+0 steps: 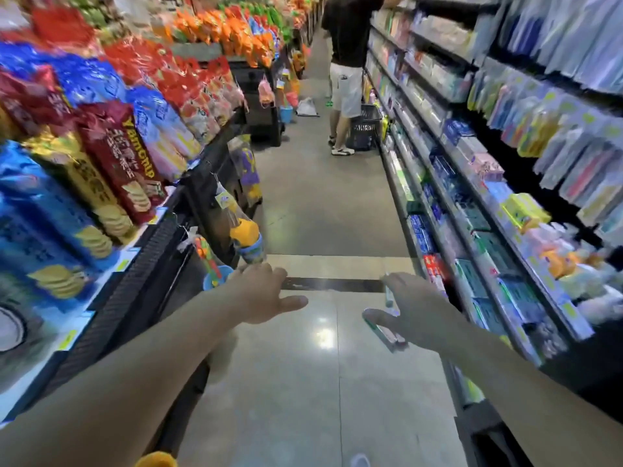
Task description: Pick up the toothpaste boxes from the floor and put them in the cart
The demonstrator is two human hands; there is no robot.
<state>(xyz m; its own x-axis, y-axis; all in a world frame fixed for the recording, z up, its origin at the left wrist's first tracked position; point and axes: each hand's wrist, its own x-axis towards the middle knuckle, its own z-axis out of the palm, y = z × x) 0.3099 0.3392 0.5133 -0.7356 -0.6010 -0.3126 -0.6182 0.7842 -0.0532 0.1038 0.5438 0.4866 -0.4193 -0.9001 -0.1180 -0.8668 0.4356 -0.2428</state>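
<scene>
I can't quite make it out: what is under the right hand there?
Under the right hand are long, narrow toothpaste boxes, white with green, gripped by the fingers. The palm covers their middle, so their number is unclear. Below lies the shiny floor.

You have two hands out: left hand (266,291) and right hand (414,311), which holds two boxes (387,328); one other person (347,62) stands beside one basket (364,129)

Snack shelf (101,156) left, toothpaste shelf (472,203) right, aisle floor (323,203) between; shopper (347,62) ahead, beside basket (364,129).
</scene>
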